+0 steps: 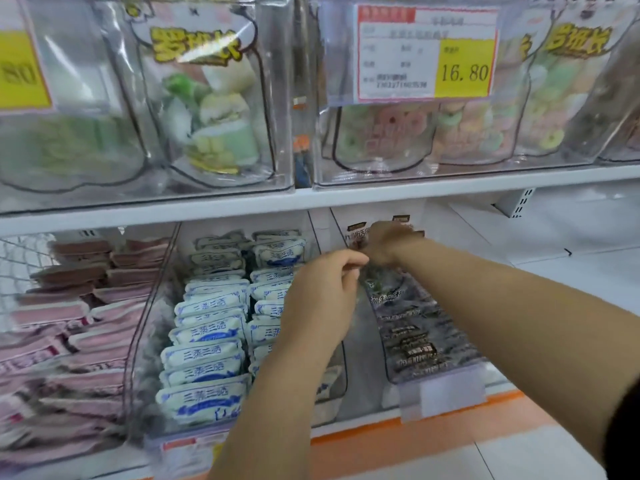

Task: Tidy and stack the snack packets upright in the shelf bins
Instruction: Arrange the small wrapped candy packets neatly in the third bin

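Shelf bin, back edge: I see right hand gripping upright packets (left hand, nearer me, pinches them too).

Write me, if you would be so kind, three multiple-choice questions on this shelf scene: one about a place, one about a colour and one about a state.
1. Where does the right hand reach?
A. Into the left bin on the lower shelf
B. Into the middle bin on the lower shelf
C. To the back of the right bin, among the dark packets

2. What colour is the field behind 16.80 on the price tag?
A. Green
B. Yellow
C. Blue

3. How is the left hand held?
A. Flat, palm down on the shelf edge
B. Fingers curled, pinching one of the dark packets
C. Hanging at the person's side

Answers:
1 C, since the hand sits over the rear of the dark row.
2 B, since the figures stand on a yellow block.
3 B, since its fingertips close on a dark edge.
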